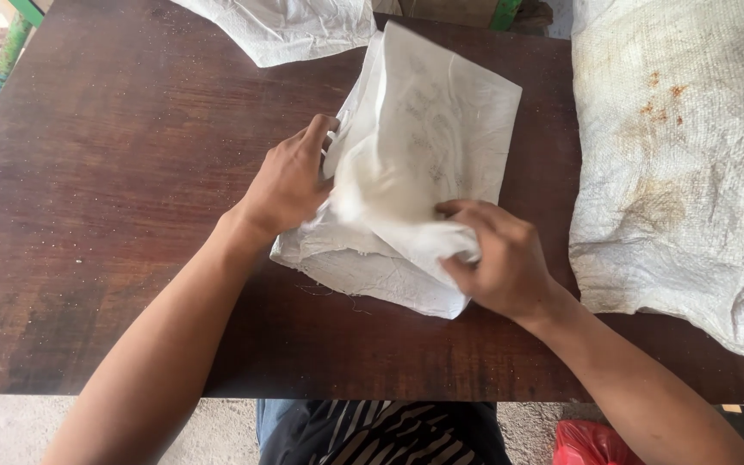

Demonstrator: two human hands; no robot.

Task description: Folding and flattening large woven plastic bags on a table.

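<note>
Dark brown wood fills most of the frame: the surface [114,215], worn and speckled, with its near edge running along the lower part of the picture. Below that edge, at the bottom centre, a striped garment [389,435] shows, and a red bag [592,443] sits at the lower right on the ground.

Two bare forearms reach up from the bottom corners toward the middle of the frame. The right hand [497,258], right of centre, is curled with its fingers bent inward, pinching a loose fold of the white woven sack [441,129] at its near right part; the fold is blurred, so the exact grip of the fingertips cannot be told. The left hand [290,181], just left of centre, is partly closed, fingers hooked over the sack's left edge where the layers bunch up, thumb side toward the cloth.

The sack lies flat on the surface in the centre, folded roughly square and turned at a slant, its far corner pointing to the upper middle of the frame. Faint grey print shows through its top layer.

At the right edge lies a larger sack [682,172], dirty white with rust-coloured stains, apart from the folded one. At the top centre, another white sack [286,30] hangs over the far edge. A green frame [15,39] shows at the upper left.
</note>
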